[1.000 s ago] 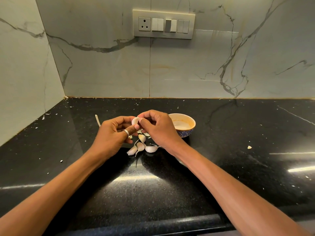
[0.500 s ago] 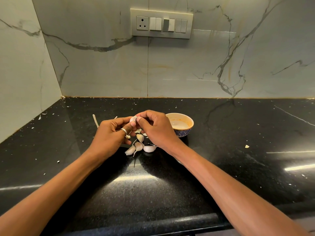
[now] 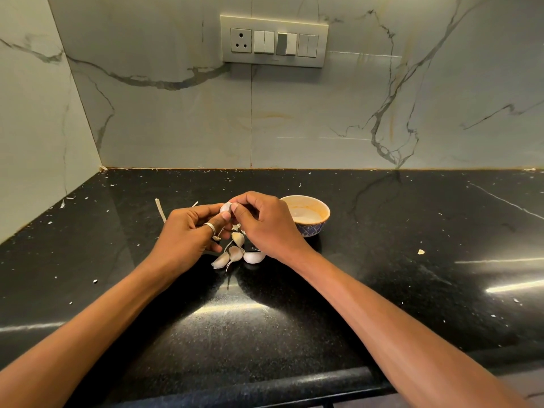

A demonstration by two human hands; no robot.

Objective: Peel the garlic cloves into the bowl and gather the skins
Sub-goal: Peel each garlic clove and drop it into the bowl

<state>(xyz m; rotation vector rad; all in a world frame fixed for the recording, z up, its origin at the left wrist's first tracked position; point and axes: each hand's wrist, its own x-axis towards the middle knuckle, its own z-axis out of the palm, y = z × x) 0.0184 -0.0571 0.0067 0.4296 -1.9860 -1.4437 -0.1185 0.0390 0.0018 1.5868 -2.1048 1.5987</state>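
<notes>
Both hands meet above the black counter on one pale garlic clove [image 3: 226, 207]. My left hand [image 3: 188, 237], with a ring on one finger, pinches the clove from the left. My right hand [image 3: 265, 228] pinches its right end with thumb and forefinger. Beneath the hands several unpeeled cloves [image 3: 235, 254] lie in a small cluster on the counter. A small bowl [image 3: 312, 228], orange-rimmed with a blue pattern outside, stands just right of my right hand; its inside looks pale and I see no clove in it.
A pale strip of garlic stalk [image 3: 160, 210] lies left of my left hand. Small skin flecks dot the counter, one larger bit [image 3: 421, 252] at the right. Marble walls close the back and left; a switch panel [image 3: 273, 41] is on the back wall.
Both hands stay on the same clove with only slight finger movement. The cloves on the counter and the bowl have not moved.
</notes>
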